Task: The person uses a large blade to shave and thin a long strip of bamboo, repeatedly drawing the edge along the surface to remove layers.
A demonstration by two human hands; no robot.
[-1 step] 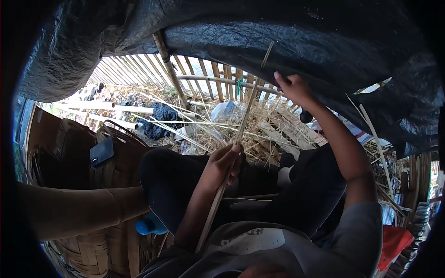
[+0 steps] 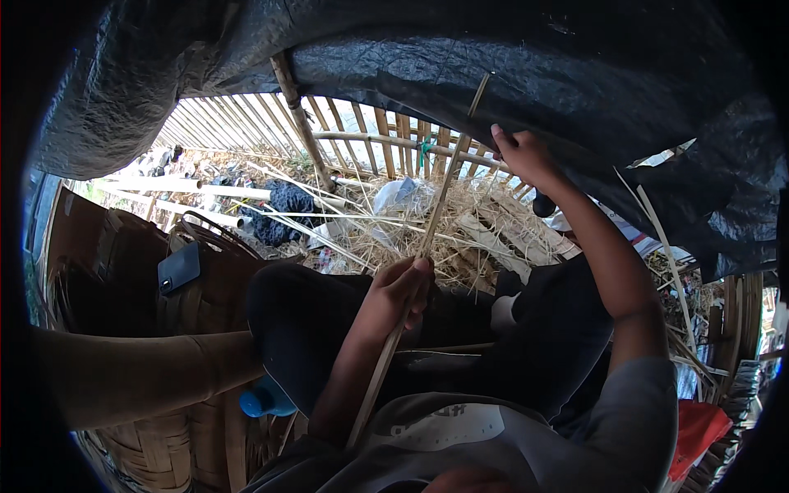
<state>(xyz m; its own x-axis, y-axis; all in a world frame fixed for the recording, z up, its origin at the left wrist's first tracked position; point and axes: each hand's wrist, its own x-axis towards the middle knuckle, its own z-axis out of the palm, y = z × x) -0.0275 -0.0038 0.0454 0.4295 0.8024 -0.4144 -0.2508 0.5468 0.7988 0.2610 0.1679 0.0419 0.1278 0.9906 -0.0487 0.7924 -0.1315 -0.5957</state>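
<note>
My left hand (image 2: 400,292) is closed round a long, thin bamboo strip (image 2: 437,205), which slants from beside my left forearm up to the right. My right hand (image 2: 526,156) is raised near the strip's upper part, its fingers wrapped round what looks like a dark-handled knife (image 2: 543,205). The rounded butt of the handle sticks out below the fist, and the thumb points forward. A dark band interrupts the strip beside that thumb. Against the black sheet the blade can hardly be made out. The strip's top end (image 2: 480,90) shows beyond the band.
Black plastic sheeting (image 2: 575,74) hangs low overhead. Bamboo shavings (image 2: 485,222) and scraps cover the ground ahead, before a slatted fence (image 2: 382,140). A thick bamboo pole (image 2: 156,370), a phone (image 2: 179,269) and a blue bottle (image 2: 267,398) are at left; red material (image 2: 703,431) at right.
My right hand and the strip's upper end have shifted very slightly to the right. My left hand keeps its grip at almost the same spot.
</note>
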